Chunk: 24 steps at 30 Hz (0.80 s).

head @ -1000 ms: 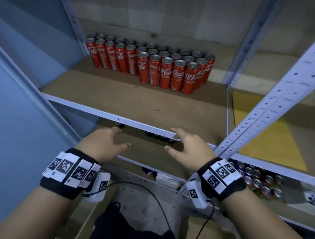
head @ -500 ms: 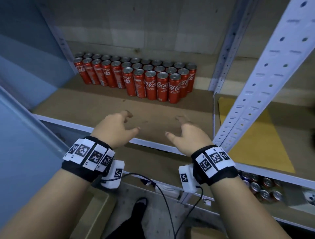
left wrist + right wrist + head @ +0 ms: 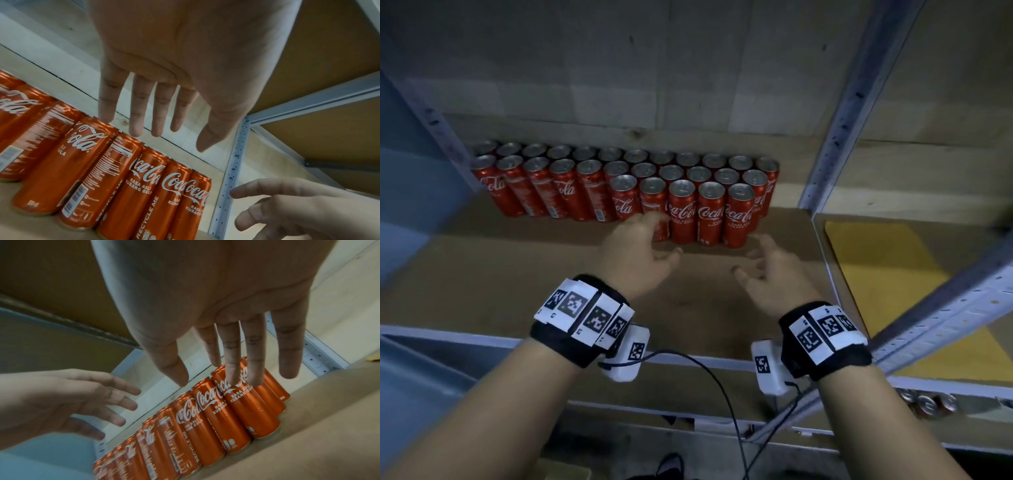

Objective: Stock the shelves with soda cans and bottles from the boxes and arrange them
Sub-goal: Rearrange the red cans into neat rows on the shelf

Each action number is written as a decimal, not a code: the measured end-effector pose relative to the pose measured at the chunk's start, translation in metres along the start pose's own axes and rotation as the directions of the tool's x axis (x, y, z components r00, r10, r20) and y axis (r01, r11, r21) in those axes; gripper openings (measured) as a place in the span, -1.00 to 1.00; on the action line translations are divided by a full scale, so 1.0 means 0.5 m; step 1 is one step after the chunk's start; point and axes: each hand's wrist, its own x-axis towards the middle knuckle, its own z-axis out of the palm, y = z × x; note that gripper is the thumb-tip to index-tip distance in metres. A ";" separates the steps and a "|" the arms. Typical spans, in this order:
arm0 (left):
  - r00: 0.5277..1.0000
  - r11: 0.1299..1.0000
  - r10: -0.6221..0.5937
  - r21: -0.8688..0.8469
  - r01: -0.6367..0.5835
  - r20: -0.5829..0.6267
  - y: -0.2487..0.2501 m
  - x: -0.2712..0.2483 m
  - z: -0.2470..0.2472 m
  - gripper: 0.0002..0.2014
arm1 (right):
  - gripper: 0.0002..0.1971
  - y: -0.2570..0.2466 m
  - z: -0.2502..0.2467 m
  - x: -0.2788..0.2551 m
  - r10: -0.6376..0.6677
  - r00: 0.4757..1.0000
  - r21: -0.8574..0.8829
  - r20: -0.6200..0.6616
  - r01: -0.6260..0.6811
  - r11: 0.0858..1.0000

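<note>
- Reaching into the shelf: both hands are over the brown shelf board, in front of the red cola cans.
- Left hand: empty. Fingers are straight and slightly spread in the left wrist view, loosely bent in the head view. Fingertips sit just in front of the front row; in the head view they overlap the second front can from the left. Contact can't be confirmed, probably just short.
- Right hand: empty, fingers spread and relaxed, palm turned inward toward the left hand. It is near the right end of the front row, apart from the cans.
- Cans: all upright, packed tight against the back wall, tops silver. Two long rows run across the back, and a shorter front row of five stands at the right side of the block. Labels face mixed directions; some show the logo, some the barcode panel.
- The block's right end sits near the grey perforated upright.
- Right of that upright is a neighbouring bay with a yellow sheet lying on its board.
- Lower shelf at bottom right holds more cans; only tops are visible, too small to read.
- Both wrists carry black bands with white marker tags and a white camera unit with a black cable.
</note>
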 end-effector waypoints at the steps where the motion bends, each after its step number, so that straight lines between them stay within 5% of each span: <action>1: 1.000 0.999 0.027 0.026 -0.027 0.007 -0.015 0.018 -0.001 -0.47 | -0.36 -0.003 0.009 0.015 0.023 0.999 0.009 -0.025 -0.023 1.000; 8: 0.970 0.972 0.237 0.004 -0.237 -0.051 -0.057 0.146 0.005 -0.35 | -0.56 -0.016 0.047 0.088 0.206 0.941 0.170 -0.268 -0.165 0.972; 12: 0.942 0.946 0.324 0.025 -0.323 -0.083 -0.047 0.208 0.034 -0.35 | -0.33 -0.016 0.054 0.133 0.189 0.898 0.348 -0.397 -0.043 0.937; 16: 0.905 0.903 0.420 0.131 -0.409 -0.067 -0.045 0.255 0.079 -0.27 | -0.26 -0.011 0.071 0.193 0.277 0.871 0.501 -0.405 -0.042 0.864; 24: 0.934 0.909 0.357 0.226 -0.350 0.011 -0.042 0.291 0.145 -0.11 | -0.37 0.000 0.114 0.256 0.346 0.867 0.470 -0.359 -0.152 0.869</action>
